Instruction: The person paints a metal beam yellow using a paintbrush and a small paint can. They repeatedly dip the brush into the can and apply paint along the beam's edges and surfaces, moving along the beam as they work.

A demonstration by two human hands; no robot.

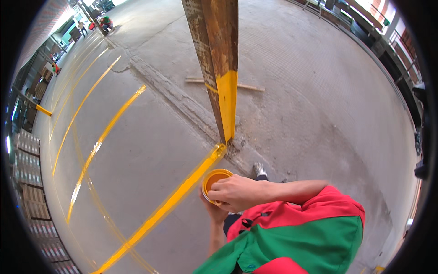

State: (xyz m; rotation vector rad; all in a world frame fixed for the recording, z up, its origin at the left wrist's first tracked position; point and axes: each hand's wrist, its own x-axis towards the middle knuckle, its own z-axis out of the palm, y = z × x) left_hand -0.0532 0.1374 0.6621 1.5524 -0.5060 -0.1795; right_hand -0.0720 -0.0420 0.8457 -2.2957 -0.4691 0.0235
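Note:
A small round paint can [218,173] with yellow paint on its inner wall is tilted a little in front of me. My left hand [213,211] grips it from its left side and below, partly hidden behind it. My right hand [237,192] lies across the can's opening, its fingers curled down inside the rim. Whatever those fingers hold is hidden in the can. Just left of the can runs a yellow painted line [169,208] on the concrete floor. It ends at the foot of a post [224,50], whose lower part is yellow and upper part worn brown.
More yellow lines [107,130] stripe the floor to the left. A thin wooden strip [248,86] lies behind the post. Stacked pallets [34,201] stand along the left edge. Several people, one crouching person [106,23] among them, are far off at the upper left.

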